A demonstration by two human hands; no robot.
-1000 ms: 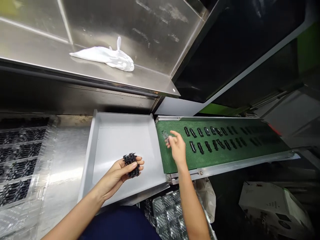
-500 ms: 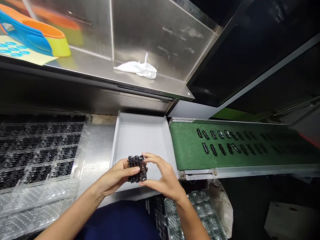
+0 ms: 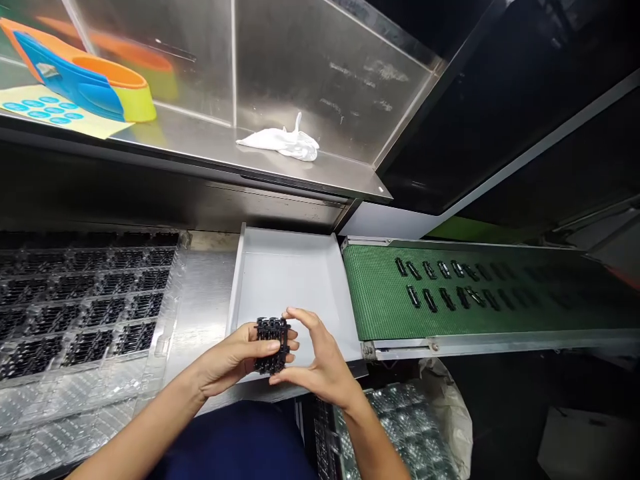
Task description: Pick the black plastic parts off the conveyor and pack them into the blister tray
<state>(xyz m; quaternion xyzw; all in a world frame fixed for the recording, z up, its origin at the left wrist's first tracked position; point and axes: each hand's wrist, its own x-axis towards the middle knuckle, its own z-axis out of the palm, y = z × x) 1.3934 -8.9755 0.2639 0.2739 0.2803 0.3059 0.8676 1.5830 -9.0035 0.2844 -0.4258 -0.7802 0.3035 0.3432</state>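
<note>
Over the front of the white tray, my left hand is closed round a row of small black plastic parts, set side by side, its thumb across their front. My right hand curves round the right end of the row. Its index fingertip is at the top edge and its thumb at the bottom edge, gripping the end parts. The left fingers partly show behind the row; what they touch there is hidden.
Clear blister trays with many black parts lie at left. A green conveyor belt carries two rows of black parts at right. On the steel shelf are a white glove and a blue-orange tape dispenser. More clear trays stand below.
The end part between my right fingers now sits closer against the row in my left hand. My right thumb has shifted slightly left. The whole view has shifted a little.
</note>
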